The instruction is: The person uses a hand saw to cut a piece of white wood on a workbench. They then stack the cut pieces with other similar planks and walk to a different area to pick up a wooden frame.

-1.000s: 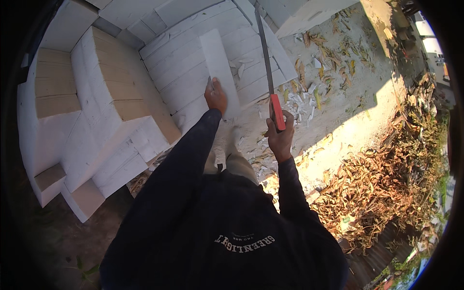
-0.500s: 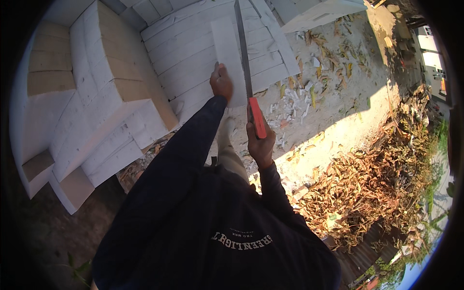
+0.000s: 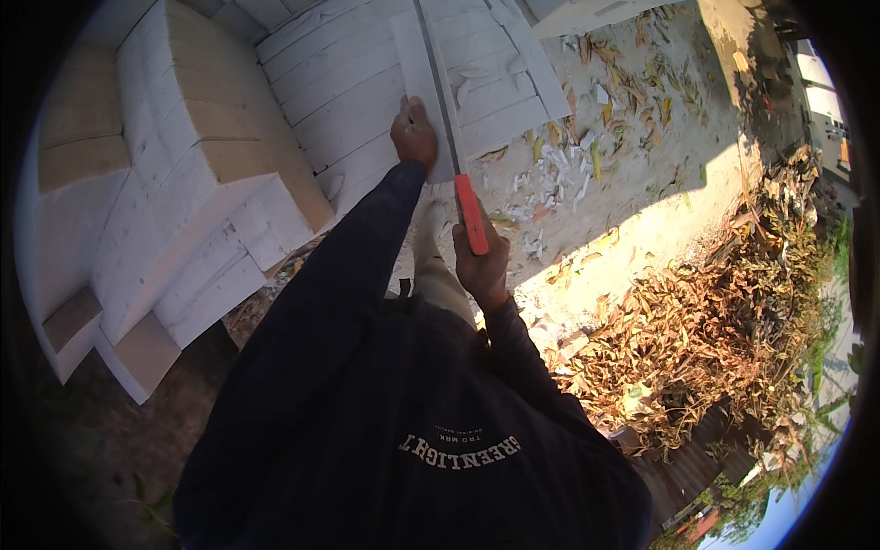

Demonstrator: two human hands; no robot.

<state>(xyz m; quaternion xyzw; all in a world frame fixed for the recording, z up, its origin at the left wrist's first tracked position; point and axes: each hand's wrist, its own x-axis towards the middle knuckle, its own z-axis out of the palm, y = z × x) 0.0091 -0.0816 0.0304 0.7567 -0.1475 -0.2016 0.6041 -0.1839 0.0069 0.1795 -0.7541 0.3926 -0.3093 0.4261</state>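
Note:
My left hand (image 3: 413,139) is closed on a long, narrow white block (image 3: 402,50), which lies over a bed of flat white blocks (image 3: 332,119). My right hand (image 3: 483,269) grips the red handle (image 3: 470,213) of a hand saw. The saw's long dark blade (image 3: 438,87) points away from me, along the right part of the narrow block, just right of my left hand. I cannot tell whether its teeth are sunk into the block.
Stacked white blocks (image 3: 160,215) fill the left side, with more (image 3: 577,14) at the top. Pale ground (image 3: 632,147) with white scraps and dry leaves is at the right, partly sunlit. A thick pile of dry leaves (image 3: 683,357) lies at the lower right.
The saw has moved left, from beside the bed's right edge onto the narrow block. My left hand has moved farther from me. The view has shifted slightly.

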